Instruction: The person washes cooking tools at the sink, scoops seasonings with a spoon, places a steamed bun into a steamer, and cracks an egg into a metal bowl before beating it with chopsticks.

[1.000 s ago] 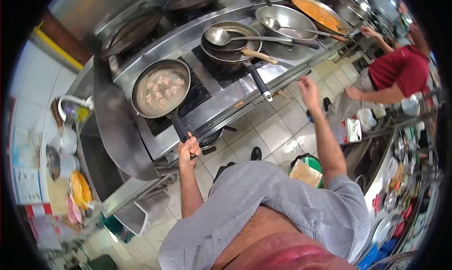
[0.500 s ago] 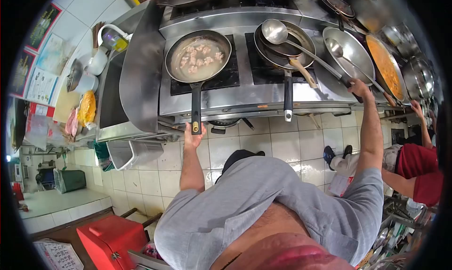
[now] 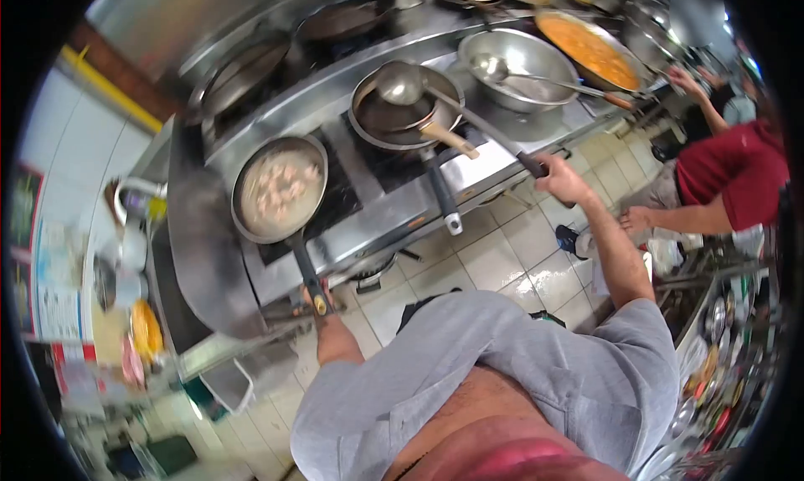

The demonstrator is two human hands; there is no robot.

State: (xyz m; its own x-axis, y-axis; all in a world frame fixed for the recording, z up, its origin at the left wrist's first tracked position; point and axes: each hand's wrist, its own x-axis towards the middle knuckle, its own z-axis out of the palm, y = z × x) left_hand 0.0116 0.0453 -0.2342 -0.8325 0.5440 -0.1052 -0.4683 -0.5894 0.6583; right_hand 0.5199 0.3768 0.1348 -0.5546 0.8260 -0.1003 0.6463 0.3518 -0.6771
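Observation:
My left hand (image 3: pixel 325 302) is closed around the end of the black handle of a frying pan (image 3: pixel 316 192), mostly hidden beneath it. Several pale meat pieces (image 3: pixel 283 188) lie in cloudy liquid in that pan, over the left burner. My right hand (image 3: pixel 561 181) grips the dark handle of a long ladle (image 3: pixel 477 122). The ladle's bowl is over two stacked pans (image 3: pixel 368 133) on the neighbouring burner; one has a wooden handle, the other a black one.
Right of the stacked pans is a metal bowl (image 3: pixel 536 49) with another ladle, then a pan of orange sauce (image 3: pixel 590 49). A person in a red shirt (image 3: pixel 730 175) is at the right. A sink (image 3: pixel 180 292) lies left of the metal splash guard (image 3: pixel 205 255).
My right hand, raised and without the ladle one second ago, has taken hold of its handle. My left hand stays at the pan handle. The view has swung right, then back.

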